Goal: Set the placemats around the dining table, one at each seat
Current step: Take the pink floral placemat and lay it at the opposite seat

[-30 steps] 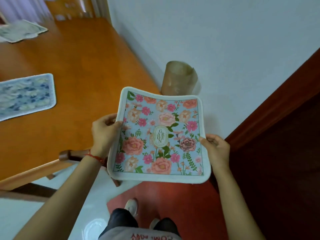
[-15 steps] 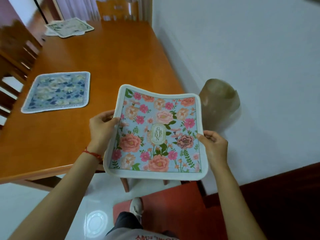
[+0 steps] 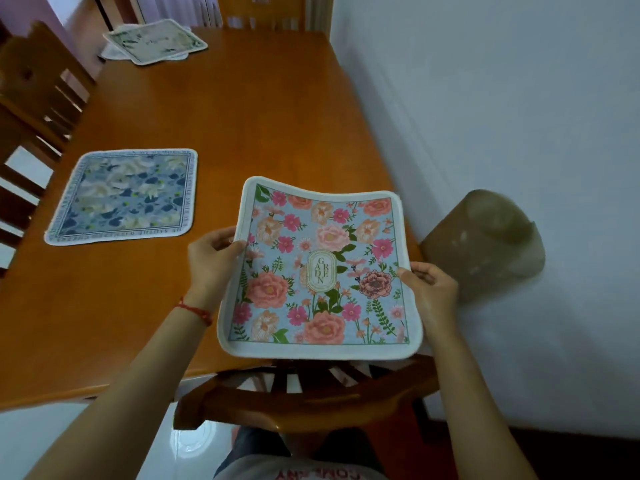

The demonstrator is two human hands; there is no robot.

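Observation:
A pink-flowered placemat (image 3: 322, 271) with a white border and a "GARDEN" label hangs in the air over the near right corner of the wooden dining table (image 3: 221, 126). My left hand (image 3: 214, 261) grips its left edge and my right hand (image 3: 433, 292) grips its right edge; the mat sags slightly between them. A blue floral placemat (image 3: 124, 197) lies flat on the table at the left side. A small pile of pale green placemats (image 3: 156, 41) rests at the far left end.
A wooden chair (image 3: 298, 396) stands right below the held mat at the table's near end. More chairs (image 3: 31, 98) line the left side, one (image 3: 263, 12) at the far end. A white wall (image 3: 502, 116) runs along the right, with a brownish rolled sheet (image 3: 485, 244) against it.
The view has swung left and forward, bringing the table and the near chair under the held mat. Both hands keep the same grip on the pink-flowered placemat.

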